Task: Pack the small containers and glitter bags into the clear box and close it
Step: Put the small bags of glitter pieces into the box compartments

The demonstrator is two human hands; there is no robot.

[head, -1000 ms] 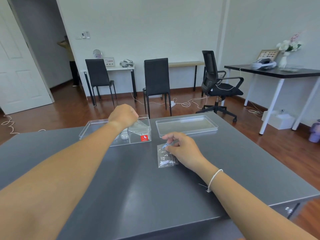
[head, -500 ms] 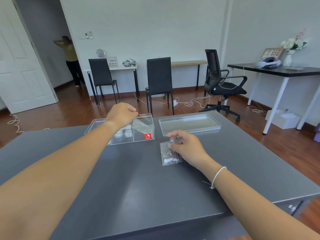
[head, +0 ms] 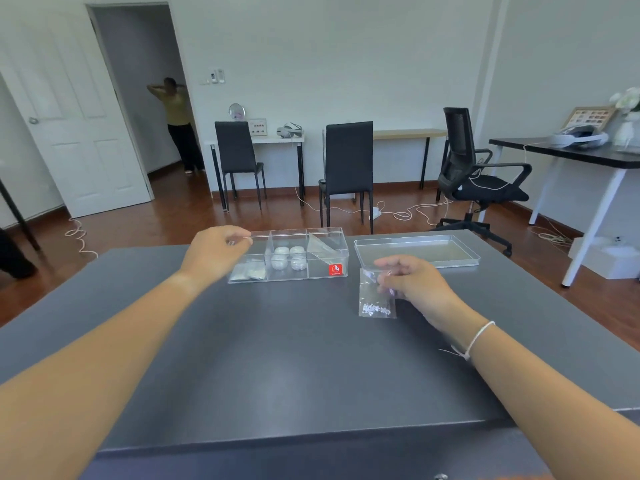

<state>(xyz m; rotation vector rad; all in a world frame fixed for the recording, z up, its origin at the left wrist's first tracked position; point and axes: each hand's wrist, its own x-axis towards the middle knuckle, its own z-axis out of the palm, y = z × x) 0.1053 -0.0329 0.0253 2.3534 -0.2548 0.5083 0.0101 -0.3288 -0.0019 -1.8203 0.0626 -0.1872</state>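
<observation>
The clear box [head: 325, 276] stands open on the grey table [head: 277, 358], split into three compartments. Several small round containers [head: 289, 258] fill the middle one, glitter bags [head: 247, 272] lie in the left one, and another bag [head: 320, 249] leans in the right one. My left hand [head: 216, 251] hovers at the box's left end, fingers loosely curled, holding nothing. My right hand [head: 412, 282] pinches the top of a glitter bag [head: 375, 299] that hangs just above the table, right of the box. The clear lid [head: 417, 252] lies flat further right.
Two black chairs [head: 348, 168] and an office chair [head: 478, 181] stand beyond the table's far edge. Cables trail over the wooden floor. A person [head: 178, 123] stands in the doorway at the back left. A black desk [head: 568, 157] is at the right.
My left hand let go of the bag in the right compartment and drew back to the box's left end. My right hand lifted the glitter bag's top off the table.
</observation>
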